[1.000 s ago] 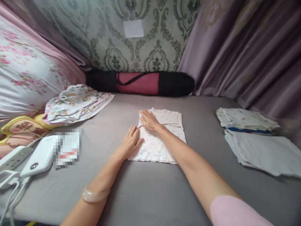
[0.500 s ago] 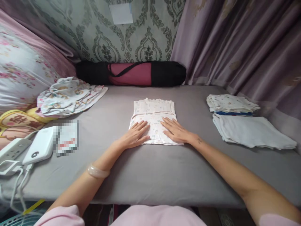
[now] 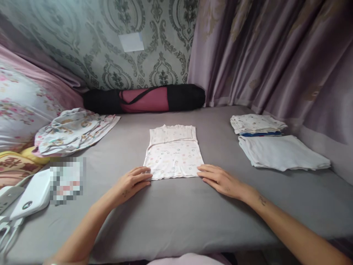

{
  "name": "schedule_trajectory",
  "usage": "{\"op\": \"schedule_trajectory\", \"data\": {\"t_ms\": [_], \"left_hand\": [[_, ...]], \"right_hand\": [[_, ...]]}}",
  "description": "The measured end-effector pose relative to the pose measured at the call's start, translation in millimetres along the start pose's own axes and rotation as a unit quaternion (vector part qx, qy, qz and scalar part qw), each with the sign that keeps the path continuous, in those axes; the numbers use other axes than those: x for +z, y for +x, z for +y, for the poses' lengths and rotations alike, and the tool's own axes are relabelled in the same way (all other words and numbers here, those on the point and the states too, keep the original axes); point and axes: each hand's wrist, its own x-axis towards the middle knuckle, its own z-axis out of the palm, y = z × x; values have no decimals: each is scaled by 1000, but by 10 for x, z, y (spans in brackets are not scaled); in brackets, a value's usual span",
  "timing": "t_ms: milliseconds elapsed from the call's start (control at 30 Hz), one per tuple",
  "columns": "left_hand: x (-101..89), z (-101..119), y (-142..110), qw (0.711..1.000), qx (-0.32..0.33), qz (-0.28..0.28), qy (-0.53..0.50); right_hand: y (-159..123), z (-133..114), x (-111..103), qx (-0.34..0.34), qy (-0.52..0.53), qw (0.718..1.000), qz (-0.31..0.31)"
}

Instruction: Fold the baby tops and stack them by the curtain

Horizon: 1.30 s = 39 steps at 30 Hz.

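Observation:
A small white printed garment (image 3: 173, 154), folded into a narrow rectangle, lies flat in the middle of the grey bed sheet (image 3: 176, 217). My left hand (image 3: 131, 182) rests at its near left corner, fingertips touching the hem. My right hand (image 3: 220, 179) lies at the near right corner, fingers stretched out flat against the edge. Neither hand holds anything.
Folded clothes sit at the right: a small printed stack (image 3: 256, 123) and a larger pale one (image 3: 281, 152). A crumpled printed cloth (image 3: 73, 129) lies at the left by a floral pillow (image 3: 24, 106). A black and red roll bag (image 3: 145, 99) lies along the wall. A white power bank (image 3: 31, 193) sits near left.
Both hands slid toward me down the garment, from its top and middle to its near corners. The garment now lies smooth and uncovered.

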Motion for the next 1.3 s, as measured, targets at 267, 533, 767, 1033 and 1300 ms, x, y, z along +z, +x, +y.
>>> {"op": "schedule_trajectory", "data": {"t_ms": [267,533,767,1033,1300], "left_hand": [[-129,135,36,995,38,15,86],[-57,228,109,992,-85,33,87],[-96,187,123,980,-156,97,-75],[-64,75,114,988,-53,142,-9],[-163,47,65,989,19,122,77]], "right_hand": [[9,6,-76,-12,-76,997,23],[76,-32,-25,-7,-82,995,56],[173,-45,-35,117,72,980,142],[180,-64,-16,45,-1,986,164],[141,-19,-111,-11,-118,980,158]]}}
